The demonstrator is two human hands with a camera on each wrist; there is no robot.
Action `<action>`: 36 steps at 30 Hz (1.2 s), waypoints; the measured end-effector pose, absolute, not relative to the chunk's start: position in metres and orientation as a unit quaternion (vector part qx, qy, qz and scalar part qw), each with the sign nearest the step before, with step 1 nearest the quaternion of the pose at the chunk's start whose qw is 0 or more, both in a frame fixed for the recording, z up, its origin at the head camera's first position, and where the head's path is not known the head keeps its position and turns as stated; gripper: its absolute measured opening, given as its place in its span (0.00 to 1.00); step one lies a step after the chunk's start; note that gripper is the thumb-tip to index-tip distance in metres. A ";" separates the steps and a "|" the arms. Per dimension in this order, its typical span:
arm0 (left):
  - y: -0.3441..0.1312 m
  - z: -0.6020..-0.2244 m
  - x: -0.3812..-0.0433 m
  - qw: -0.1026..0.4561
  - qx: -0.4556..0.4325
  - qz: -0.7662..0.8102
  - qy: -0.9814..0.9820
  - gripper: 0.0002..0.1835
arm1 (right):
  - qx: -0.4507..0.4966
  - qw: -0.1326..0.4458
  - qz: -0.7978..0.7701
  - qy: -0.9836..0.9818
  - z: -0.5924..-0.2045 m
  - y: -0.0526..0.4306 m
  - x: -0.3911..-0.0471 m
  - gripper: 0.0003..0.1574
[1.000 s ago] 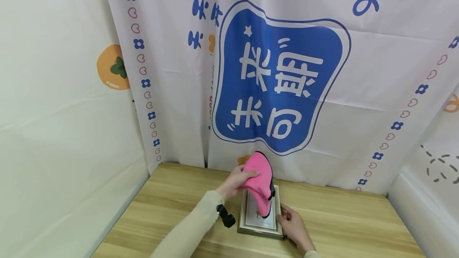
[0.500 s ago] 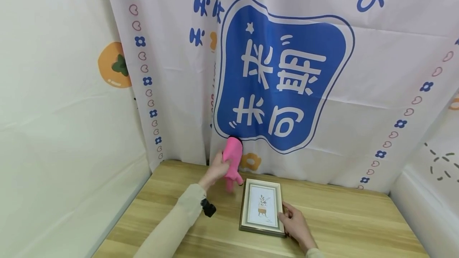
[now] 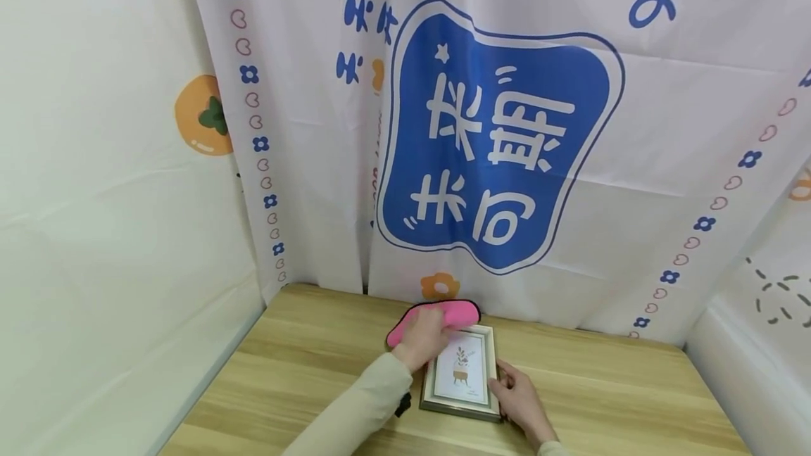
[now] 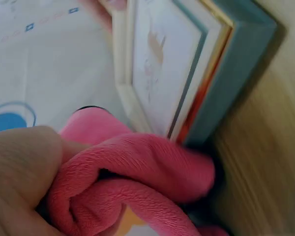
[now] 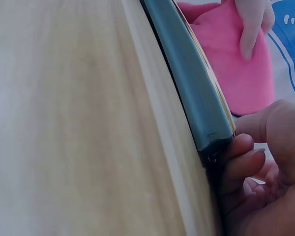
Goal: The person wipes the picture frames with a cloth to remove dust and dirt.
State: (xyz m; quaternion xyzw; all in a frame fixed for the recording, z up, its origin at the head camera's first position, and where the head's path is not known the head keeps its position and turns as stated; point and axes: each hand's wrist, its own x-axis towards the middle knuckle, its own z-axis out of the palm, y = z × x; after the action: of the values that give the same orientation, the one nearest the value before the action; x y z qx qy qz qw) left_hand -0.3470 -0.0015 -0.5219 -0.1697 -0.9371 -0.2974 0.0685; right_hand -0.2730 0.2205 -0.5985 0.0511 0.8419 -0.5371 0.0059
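A pink cloth with a dark edge is gripped by my left hand over the far left corner of a picture frame. The left wrist view shows the cloth bunched and folded in that hand, close against the frame's side. The picture frame lies face up on the table, its print of a potted plant showing. My right hand holds the frame's right edge; in the right wrist view thumb and fingers pinch it near a corner.
The wooden table runs back to a white printed curtain hanging behind it. Pale walls close in the left side and the right. A black wrist strap sits at the left sleeve.
The left hand swung the pink cloth off the frame to the left, then back right over the frame's far left corner. The right hand stays on the frame's right edge.
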 end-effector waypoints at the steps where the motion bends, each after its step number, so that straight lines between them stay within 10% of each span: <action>1: 0.003 -0.525 -0.346 0.081 -0.176 -0.273 -0.942 0.10 | 0.053 0.005 -0.537 0.842 -0.598 0.220 -0.273 0.39; 10: 0.046 -0.556 -0.343 0.214 -0.168 -0.068 -0.960 0.11 | 0.044 -0.002 -0.534 0.844 -0.591 0.221 -0.273 0.39; 36: 0.095 -0.567 -0.327 0.184 -0.103 -0.052 -0.976 0.11 | 0.048 -0.003 -0.532 0.846 -0.600 0.220 -0.271 0.39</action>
State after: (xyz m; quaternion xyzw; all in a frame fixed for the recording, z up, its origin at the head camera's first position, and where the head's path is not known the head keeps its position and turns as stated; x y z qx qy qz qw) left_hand -0.3268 0.0946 -0.5672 -0.1035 -0.9762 -0.0518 0.1837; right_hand -0.2711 0.2202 -0.5999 0.0481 0.8456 -0.5317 -0.0031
